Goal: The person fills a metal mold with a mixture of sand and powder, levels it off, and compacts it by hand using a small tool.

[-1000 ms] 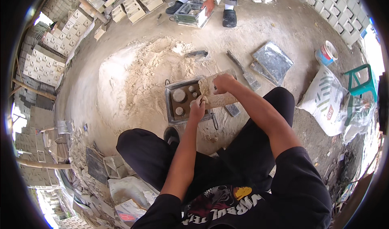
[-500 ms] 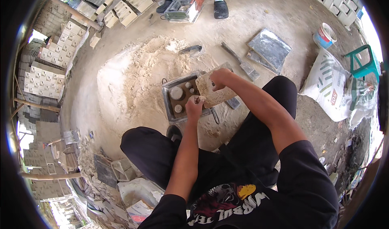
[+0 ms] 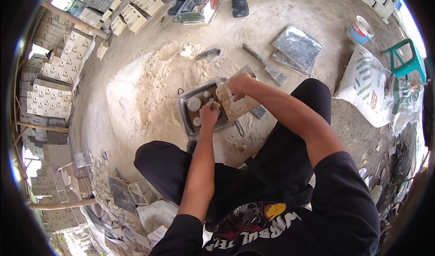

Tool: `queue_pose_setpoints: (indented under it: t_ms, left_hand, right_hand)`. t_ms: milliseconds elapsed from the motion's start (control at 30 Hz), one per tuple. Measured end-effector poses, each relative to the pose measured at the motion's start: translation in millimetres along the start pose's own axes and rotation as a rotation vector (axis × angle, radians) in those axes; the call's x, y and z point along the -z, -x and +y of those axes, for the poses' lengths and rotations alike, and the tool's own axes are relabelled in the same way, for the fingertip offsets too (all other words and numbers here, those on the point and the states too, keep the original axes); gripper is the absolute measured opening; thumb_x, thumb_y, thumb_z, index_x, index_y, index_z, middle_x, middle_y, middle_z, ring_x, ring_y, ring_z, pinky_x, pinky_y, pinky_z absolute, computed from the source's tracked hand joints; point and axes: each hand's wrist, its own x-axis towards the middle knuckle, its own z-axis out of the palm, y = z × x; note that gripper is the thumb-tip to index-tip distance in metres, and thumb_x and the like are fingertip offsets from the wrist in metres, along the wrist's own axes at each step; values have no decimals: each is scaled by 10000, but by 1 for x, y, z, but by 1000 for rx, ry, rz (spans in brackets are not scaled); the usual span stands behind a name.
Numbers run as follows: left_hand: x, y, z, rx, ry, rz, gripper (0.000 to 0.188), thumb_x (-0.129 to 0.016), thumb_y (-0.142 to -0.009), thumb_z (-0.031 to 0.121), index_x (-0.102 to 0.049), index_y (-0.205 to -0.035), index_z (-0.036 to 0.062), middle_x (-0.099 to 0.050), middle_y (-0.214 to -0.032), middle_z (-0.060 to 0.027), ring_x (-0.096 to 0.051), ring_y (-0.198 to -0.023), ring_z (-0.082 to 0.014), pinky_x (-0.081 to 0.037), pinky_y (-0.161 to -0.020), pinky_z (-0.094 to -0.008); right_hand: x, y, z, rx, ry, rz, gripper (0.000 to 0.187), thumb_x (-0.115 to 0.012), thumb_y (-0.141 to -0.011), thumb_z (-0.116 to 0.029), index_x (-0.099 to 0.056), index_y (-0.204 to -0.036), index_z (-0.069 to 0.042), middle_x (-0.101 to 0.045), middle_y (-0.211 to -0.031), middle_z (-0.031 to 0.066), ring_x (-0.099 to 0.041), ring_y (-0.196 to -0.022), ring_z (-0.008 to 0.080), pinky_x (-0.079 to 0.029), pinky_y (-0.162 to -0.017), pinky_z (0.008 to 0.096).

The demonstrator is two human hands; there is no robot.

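Over grey rectangular metal mould (image 3: 184,116): left hand (image 3: 209,114) pinching pale lump (image 3: 217,105)
Mould's right: right hand (image 3: 239,85) grasping flat beige-crusted board (image 3: 236,107)

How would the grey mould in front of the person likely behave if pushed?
The mould would probably stay stiff, as its walls look straight and boxy. It seems unlikely to roll, since it lies flat on the ground. It may scrape rather than glide, given the loose powder beside it.
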Motion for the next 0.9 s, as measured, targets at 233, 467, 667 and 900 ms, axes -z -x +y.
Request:
queue_pose_setpoints:
  t_ms: [233, 467, 667, 900]
  left_hand:
    - [-1, 3, 30, 81, 10, 27, 272, -629, -776, 189, -714, -973, 22, -669, -831, -233, -665, -807, -361, -501, -744, -405]
    - [-3, 2, 22, 63, -54, 25, 257, -613, -775, 197, -725, -950, 45, -673, -819, -214, -662, -811, -366, -503, -758, -420]
    - [-4, -2, 31, 101, -63, 30, 319, -600, -853, 284, -684, -1053, 51, -671, -892, -210, -645, -885, -372, -495, -799, -421]
    - [-41, 2, 6, -76, 126, -29, 606, -399, -978, 408, -373, -1373, -51, -354, -1403, -297, -329, -1314, -430, -282, -1087, -439]
  right_hand:
    - [4, 4, -11, -6, 28, 1, 506, -749, -715, -458, -686, -1087, -121, -668, -1113, 65, -652, -1013, 248, -542, -822, 396]
    - [7, 5, -17, 30, 15, 7, 462, -750, -711, -444, -712, -1005, -90, -691, -1023, 85, -669, -950, 258, -545, -782, 416]
    - [0, -1, -13, -60, 12, 0, 478, -757, -717, -420, -692, -1081, -118, -670, -1119, 54, -648, -1029, 235, -540, -823, 389]
    - [12, -7, -26, -15, 42, -34, 475, -772, -703, -404, -698, -1091, -140, -678, -1106, 53, -652, -1023, 238, -539, -819, 384]
